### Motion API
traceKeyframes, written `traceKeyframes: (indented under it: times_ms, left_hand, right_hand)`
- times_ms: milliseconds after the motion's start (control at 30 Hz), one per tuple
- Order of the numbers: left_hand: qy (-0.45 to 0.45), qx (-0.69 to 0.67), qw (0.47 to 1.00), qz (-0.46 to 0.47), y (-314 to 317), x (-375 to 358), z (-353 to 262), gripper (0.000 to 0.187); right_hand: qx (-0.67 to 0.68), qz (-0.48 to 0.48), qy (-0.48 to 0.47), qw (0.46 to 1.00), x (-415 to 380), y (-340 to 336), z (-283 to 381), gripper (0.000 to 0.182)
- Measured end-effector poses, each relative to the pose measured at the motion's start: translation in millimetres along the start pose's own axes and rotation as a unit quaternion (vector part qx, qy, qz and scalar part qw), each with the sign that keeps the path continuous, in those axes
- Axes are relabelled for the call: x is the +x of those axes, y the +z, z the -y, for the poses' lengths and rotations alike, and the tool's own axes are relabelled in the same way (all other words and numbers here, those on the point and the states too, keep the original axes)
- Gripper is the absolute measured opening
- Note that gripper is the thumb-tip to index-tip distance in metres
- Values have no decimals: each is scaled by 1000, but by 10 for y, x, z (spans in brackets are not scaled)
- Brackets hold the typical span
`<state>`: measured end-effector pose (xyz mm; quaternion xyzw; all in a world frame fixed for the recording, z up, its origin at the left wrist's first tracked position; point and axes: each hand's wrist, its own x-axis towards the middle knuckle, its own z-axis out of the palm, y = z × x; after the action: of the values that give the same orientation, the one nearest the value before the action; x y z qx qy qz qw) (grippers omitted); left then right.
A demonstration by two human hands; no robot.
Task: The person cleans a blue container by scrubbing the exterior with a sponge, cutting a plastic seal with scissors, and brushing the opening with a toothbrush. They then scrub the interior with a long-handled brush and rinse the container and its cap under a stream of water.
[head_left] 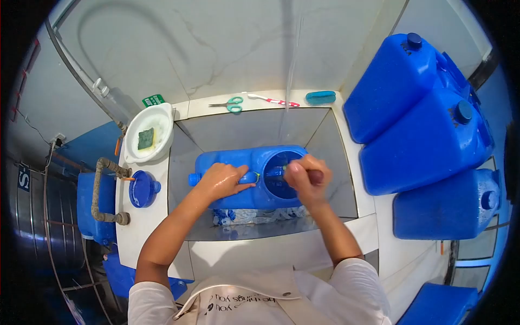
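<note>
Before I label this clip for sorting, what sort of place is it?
Probably a tiled wash area for cleaning water containers. A stream of water falls into a sunken tiled basin, the blue jerrycan lies in it under both hands, and more blue jerrycans are stacked alongside.

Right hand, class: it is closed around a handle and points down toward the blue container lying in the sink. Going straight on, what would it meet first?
Most likely the container's round opening: the right hand sits just over its rim, so it would enter the blue jerrycan, though depth is unclear.
</note>
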<state>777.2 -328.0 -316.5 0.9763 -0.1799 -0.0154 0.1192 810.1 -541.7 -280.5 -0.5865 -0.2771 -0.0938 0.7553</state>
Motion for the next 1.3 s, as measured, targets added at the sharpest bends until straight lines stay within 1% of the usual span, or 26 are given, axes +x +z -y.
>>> traceKeyframes:
  times_ms: [33, 67, 100, 167, 200, 267, 300, 367, 400, 433, 500, 533, 567, 633, 700, 733, 767, 800, 833, 900, 967, 1033, 1100, 1133, 1233, 1300]
  left_hand:
    - [-19, -5, 1000, -8, 0, -19, 52, 44]
    - [-21, -6, 1000, -5, 23, -62, 92, 44]
    - [-35, -2, 999, 0, 44, -88, 134, 45]
    - [-50, 1, 999, 4, 66, -112, 131, 46]
    - [-34, -12, 999, 4, 66, -112, 97, 46]
    - [-20, -21, 1000, -3, 32, -77, 112, 46]
    - [-39, -17, 999, -9, 17, -73, 136, 46]
    - [-58, -11, 998, -12, -2, -81, 177, 46]
    - [-62, -10, 998, -7, 4, -99, 171, 46]
    - [-65, -10, 998, -1, 17, -122, 151, 46]
    - [-51, -7, 999, -7, 31, -44, 34, 46]
    - [-35, -1, 999, -13, 29, -12, -10, 47]
    - [-33, -3, 999, -16, 27, 4, -17, 47]
    - [-34, 0, 999, -11, -15, 65, 30, 47]
    - [-52, -8, 999, -15, -49, 83, 83, 46]
    - [-69, -20, 997, -13, -48, 85, 96, 46]
    - [-70, -22, 997, -12, -36, 98, 92, 46]
    - [-59, -23, 998, -13, -26, 128, 62, 46]
    - [-50, -21, 998, -19, -30, 174, 34, 45]
    - [-41, -22, 999, -14, -36, 270, -37, 46]
    - [-34, -19, 999, -12, -49, 363, -95, 46]
    - [27, -24, 999, 11, -44, 471, -148, 46]
    - [26, -25, 999, -9, -36, 533, -157, 45]
    - [29, -36, 999, -10, -47, 552, -138, 45]
    - [21, -49, 998, -40, -40, 550, -65, 43]
    - [7, -49, 997, -61, -9, 521, -23, 43]
  right_hand:
    - [-51, 40, -27, 998, 74, -25, 188, 18]
    - [-126, 92, -119, 980, 133, -61, 271, 14]
    - [-125, 93, -119, 981, 115, -37, 211, 14]
    - [-124, -36, -179, 975, 9, 43, -40, 14]
    - [-124, -34, -179, 975, -78, 66, -219, 14]
    - [8, -29, -70, 997, -164, 102, -540, 14]
    - [10, -29, -70, 997, -107, 102, -402, 14]
    - [-77, 92, -74, 990, 117, 54, 121, 15]
    - [-99, 115, -101, 983, 200, 20, 225, 18]
    - [-98, 114, -96, 984, 231, 74, 174, 18]
    - [-52, 32, -162, 985, 274, 185, 22, 20]
    - [-23, 52, -63, 996, 208, 160, -100, 17]
    - [-27, 54, -64, 996, 133, 134, -227, 17]
    - [164, -66, 137, 975, 119, 171, -298, 16]
    - [122, -52, 103, 986, 180, 31, -123, 17]
    - [-1, 16, 30, 999, 260, -41, 11, 18]
    - [-124, 84, -42, 988, 330, -56, 150, 19]
    - [-162, 109, -36, 980, 414, -6, 308, 18]
    - [-162, 113, -39, 980, 477, -2, 276, 18]
    - [29, 136, 166, 976, 581, 1, 145, 17]
    - [50, 159, 155, 974, 571, 58, 105, 17]
    - [35, 61, 106, 992, 495, 119, 164, 21]
    - [181, -139, 101, 968, 498, -5, 83, 30]
    - [238, -180, 92, 950, 446, -166, -83, 31]
    - [147, -149, 63, 976, 321, -186, -149, 29]
    - [116, -84, 37, 989, 449, -176, 31, 29]
